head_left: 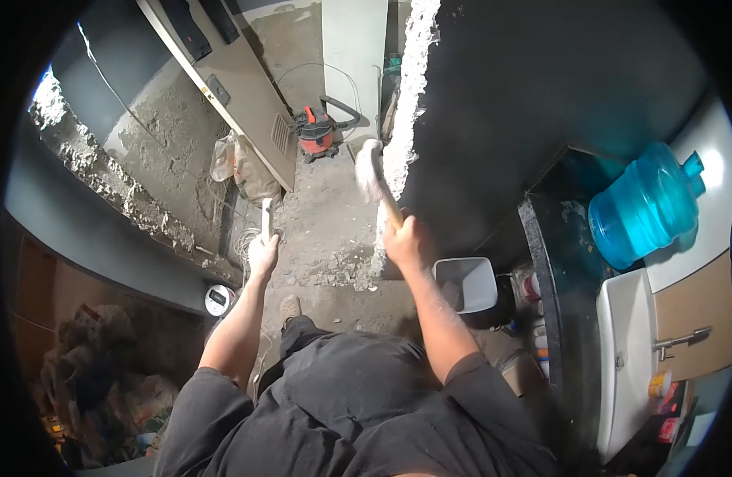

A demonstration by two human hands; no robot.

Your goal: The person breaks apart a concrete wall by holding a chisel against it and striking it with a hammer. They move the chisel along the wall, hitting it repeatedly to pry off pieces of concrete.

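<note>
My right hand [407, 242] is wrapped round the wooden handle of a hammer [370, 170], whose whitish head is raised and blurred. The hammer overlaps the rough, broken white edge of a wall [405, 103] in this view. Lower and to the left, my left hand [263, 254] is closed round a narrow, light-coloured bar [267, 219] that points up and away from me; I cannot tell what kind of tool it is. White dust covers my right forearm.
Rubble [346, 266] lies across the opening. Beyond stand a red and black vacuum cleaner [316, 137], a door [238, 95] and a filled bag [254, 171]. On the right are a grey bin [471, 286], a blue water jug [640, 208] and a sink [627, 358]. A white bucket [219, 300] stands left.
</note>
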